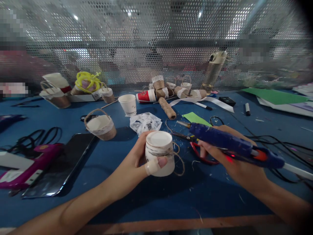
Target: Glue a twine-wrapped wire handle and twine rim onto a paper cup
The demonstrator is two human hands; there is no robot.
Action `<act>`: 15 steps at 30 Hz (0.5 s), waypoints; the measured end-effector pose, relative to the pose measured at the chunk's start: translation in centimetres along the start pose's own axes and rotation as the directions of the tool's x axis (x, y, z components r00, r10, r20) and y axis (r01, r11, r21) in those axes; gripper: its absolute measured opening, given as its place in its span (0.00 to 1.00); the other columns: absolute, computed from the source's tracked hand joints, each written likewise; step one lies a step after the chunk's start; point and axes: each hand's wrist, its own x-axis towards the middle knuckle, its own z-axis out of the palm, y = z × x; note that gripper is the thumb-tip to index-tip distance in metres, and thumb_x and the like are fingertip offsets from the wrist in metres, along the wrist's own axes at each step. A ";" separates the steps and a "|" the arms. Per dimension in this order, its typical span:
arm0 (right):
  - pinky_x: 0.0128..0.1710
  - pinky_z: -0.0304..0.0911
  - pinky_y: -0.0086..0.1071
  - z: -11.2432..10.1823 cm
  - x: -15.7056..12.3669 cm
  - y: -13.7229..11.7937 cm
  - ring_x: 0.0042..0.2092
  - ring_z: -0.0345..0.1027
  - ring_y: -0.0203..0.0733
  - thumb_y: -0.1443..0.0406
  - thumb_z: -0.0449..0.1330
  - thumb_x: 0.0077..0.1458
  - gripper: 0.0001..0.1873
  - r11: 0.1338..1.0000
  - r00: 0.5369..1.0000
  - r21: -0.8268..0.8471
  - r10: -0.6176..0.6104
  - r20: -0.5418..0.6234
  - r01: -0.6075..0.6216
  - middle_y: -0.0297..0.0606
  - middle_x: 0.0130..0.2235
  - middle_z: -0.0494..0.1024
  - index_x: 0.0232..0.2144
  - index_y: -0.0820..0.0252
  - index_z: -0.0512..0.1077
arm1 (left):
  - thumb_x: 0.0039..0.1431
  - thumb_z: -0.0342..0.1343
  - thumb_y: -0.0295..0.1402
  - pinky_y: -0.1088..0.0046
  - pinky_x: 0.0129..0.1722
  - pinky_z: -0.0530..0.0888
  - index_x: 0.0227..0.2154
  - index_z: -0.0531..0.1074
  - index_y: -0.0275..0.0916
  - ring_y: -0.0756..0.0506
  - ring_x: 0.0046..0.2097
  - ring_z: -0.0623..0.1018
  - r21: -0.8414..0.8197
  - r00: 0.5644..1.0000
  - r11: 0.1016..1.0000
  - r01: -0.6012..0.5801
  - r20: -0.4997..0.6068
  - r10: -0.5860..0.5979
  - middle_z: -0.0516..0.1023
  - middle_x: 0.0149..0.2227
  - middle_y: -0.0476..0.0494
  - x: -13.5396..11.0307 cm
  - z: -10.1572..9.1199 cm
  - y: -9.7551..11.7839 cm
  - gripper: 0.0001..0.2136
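Observation:
My left hand (144, 160) is wrapped round a white paper cup (160, 153) turned bottom up, and a bandage covers part of the thumb. Brown twine (180, 163) runs round the cup near its base and trails off its right side. In my right hand (234, 156) is a blue hot glue gun (220, 138), its nozzle pointing left, above and to the right of the cup. Red-handled scissors (195, 147) lie on the table under the glue gun. A crumpled piece of white lace (145, 122) rests just behind the cup.
A twine roll (167, 108), an upright paper cup (128, 104) and small twine-wrapped baskets (102, 127) stand further back. At left lie a magenta glue gun (36, 163) and a phone (61, 166). A bottle (214, 71) leans near the perforated screen (137, 42). Cables (281, 143) cross the right side.

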 end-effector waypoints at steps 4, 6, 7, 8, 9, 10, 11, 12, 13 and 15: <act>0.38 0.74 0.34 0.8 0.1 -0.4 0.37 0.78 0.41 0.60 0.62 0.61 0.06 0.979 0.983 0.159 0.107 0.148 -0.130 0.35 0.35 0.82 0.34 0.54 0.76 | 0.59 0.62 0.41 0.67 0.49 0.70 0.52 0.63 0.45 0.42 0.49 0.73 0.081 0.999 0.997 -0.007 -0.038 0.010 0.73 0.46 0.45 0.3 0.1 0.1 0.21; 0.40 0.75 0.35 1.3 0.1 -0.6 0.38 0.78 0.41 0.58 0.63 0.59 0.08 0.964 0.967 0.203 0.129 0.220 -0.174 0.35 0.36 0.82 0.31 0.55 0.76 | 0.59 0.63 0.40 0.68 0.48 0.70 0.52 0.62 0.45 0.42 0.48 0.73 0.115 0.998 0.993 -0.016 -0.055 0.022 0.73 0.46 0.46 0.4 0.2 0.0 0.21; 0.39 0.75 0.35 1.6 0.2 -0.7 0.38 0.78 0.41 0.58 0.65 0.57 0.09 0.950 0.958 0.238 0.142 0.250 -0.203 0.35 0.36 0.82 0.28 0.56 0.74 | 0.59 0.63 0.39 0.68 0.48 0.70 0.51 0.62 0.44 0.42 0.48 0.73 0.135 0.998 0.991 -0.021 -0.062 0.030 0.73 0.46 0.45 0.4 0.3 0.0 0.21; 0.39 0.76 0.34 1.9 0.2 -0.8 0.37 0.78 0.41 0.59 0.68 0.54 0.11 0.931 0.949 0.277 0.163 0.271 -0.239 0.35 0.36 0.82 0.26 0.56 0.72 | 0.59 0.62 0.39 0.68 0.48 0.70 0.51 0.62 0.44 0.42 0.48 0.73 0.155 0.997 0.987 -0.029 -0.070 0.040 0.72 0.46 0.45 0.5 0.4 0.0 0.21; 0.37 0.76 0.33 2.2 0.1 -0.8 0.37 0.78 0.41 0.60 0.70 0.51 0.13 0.910 0.942 0.315 0.183 0.280 -0.270 0.34 0.36 0.81 0.25 0.57 0.69 | 0.59 0.62 0.38 0.68 0.48 0.70 0.51 0.62 0.43 0.42 0.48 0.73 0.174 0.996 0.984 -0.037 -0.075 0.051 0.72 0.47 0.45 0.5 0.5 0.0 0.21; 0.36 0.77 0.33 2.5 0.1 -0.8 0.35 0.78 0.40 0.62 0.71 0.48 0.16 0.891 0.938 0.344 0.205 0.280 -0.298 0.34 0.36 0.81 0.24 0.57 0.67 | 0.59 0.62 0.38 0.68 0.48 0.70 0.51 0.62 0.43 0.41 0.48 0.73 0.190 0.995 0.981 -0.047 -0.076 0.062 0.72 0.47 0.44 0.5 0.5 -0.1 0.20; 0.34 0.77 0.31 2.7 0.0 -0.8 0.33 0.77 0.38 0.63 0.72 0.47 0.17 0.877 0.934 0.360 0.228 0.275 -0.320 0.33 0.37 0.80 0.24 0.57 0.65 | 0.59 0.62 0.38 0.68 0.48 0.71 0.51 0.62 0.43 0.41 0.48 0.73 0.200 0.995 0.978 -0.055 -0.075 0.072 0.72 0.47 0.44 0.5 0.5 -0.1 0.21; 0.32 0.77 0.30 2.9 -0.1 -0.8 0.31 0.77 0.36 0.63 0.72 0.47 0.17 0.871 0.934 0.365 0.245 0.260 -0.330 0.33 0.38 0.80 0.24 0.57 0.65 | 0.59 0.62 0.38 0.68 0.48 0.71 0.51 0.62 0.43 0.42 0.48 0.73 0.207 0.995 0.976 -0.063 -0.068 0.078 0.71 0.47 0.44 0.5 0.5 -0.2 0.21; 0.31 0.77 0.29 3.1 -0.2 -0.8 0.29 0.76 0.34 0.63 0.71 0.49 0.16 0.875 0.938 0.357 0.253 0.238 -0.327 0.33 0.38 0.80 0.25 0.57 0.65 | 0.59 0.62 0.38 0.68 0.48 0.71 0.51 0.61 0.44 0.42 0.49 0.72 0.213 0.995 0.975 -0.067 -0.062 0.082 0.71 0.47 0.44 0.5 0.5 -0.2 0.21; 0.30 0.75 0.27 3.2 -0.2 -0.8 0.27 0.74 0.32 0.64 0.68 0.52 0.14 0.905 0.954 0.313 0.243 0.173 -0.287 0.33 0.37 0.80 0.24 0.57 0.66 | 0.60 0.62 0.39 0.69 0.48 0.71 0.52 0.60 0.44 0.42 0.49 0.72 0.230 0.995 0.971 -0.070 -0.055 0.084 0.70 0.47 0.44 0.5 0.5 -0.3 0.21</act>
